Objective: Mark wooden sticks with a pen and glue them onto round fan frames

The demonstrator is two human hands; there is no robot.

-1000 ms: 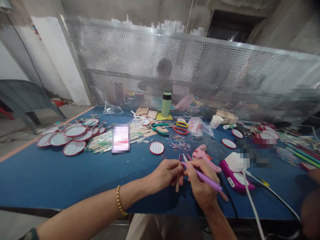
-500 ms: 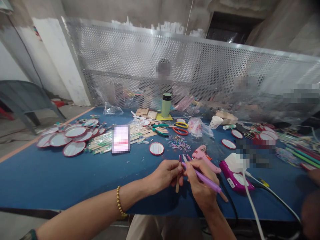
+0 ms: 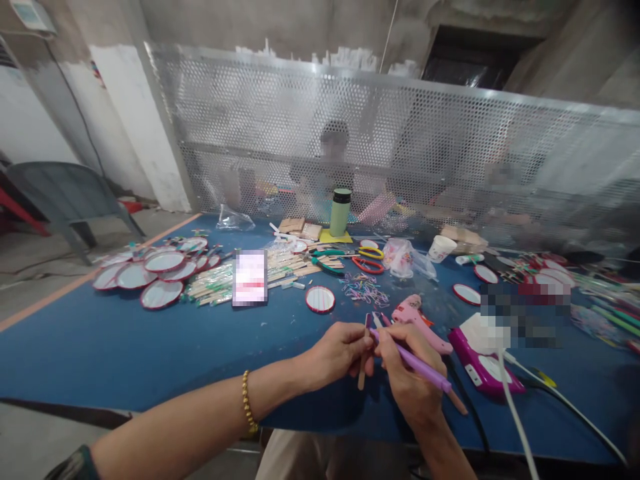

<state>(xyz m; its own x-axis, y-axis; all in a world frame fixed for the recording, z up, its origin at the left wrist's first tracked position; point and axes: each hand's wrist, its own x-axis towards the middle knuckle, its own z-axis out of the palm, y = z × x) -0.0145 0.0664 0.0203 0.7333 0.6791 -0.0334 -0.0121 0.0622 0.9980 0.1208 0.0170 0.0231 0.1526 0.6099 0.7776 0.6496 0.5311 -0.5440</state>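
Observation:
My left hand [image 3: 336, 357] is closed in a pinch around a flat wooden stick [image 3: 361, 379] whose upper end is purple. Close beside it, my right hand [image 3: 413, 380] grips a purple pen-like tube [image 3: 426, 369], with a bare wooden end showing at its lower right. Whitish and pink tips show just above the right fingers; I cannot tell what they belong to. Fingers hide where the stick and tube come together. A pink glue gun [image 3: 417, 323] lies right behind my right hand. Beyond the left hand is a round red-rimmed disc [image 3: 320, 299].
Red-rimmed discs [image 3: 163, 294] are piled at left, near wooden sticks [image 3: 210, 287] and a blurred phone-like rectangle [image 3: 250, 279]. Pliers [image 3: 327, 261], coloured clips [image 3: 364, 290], a green bottle [image 3: 341, 215] and a paper cup [image 3: 442, 248] stand farther back. A magenta power strip [image 3: 483, 373] trails cables at right.
The whole view has swung slightly left, so everything appears farther right. Both hands keep the same hold on the stick and the purple tube.

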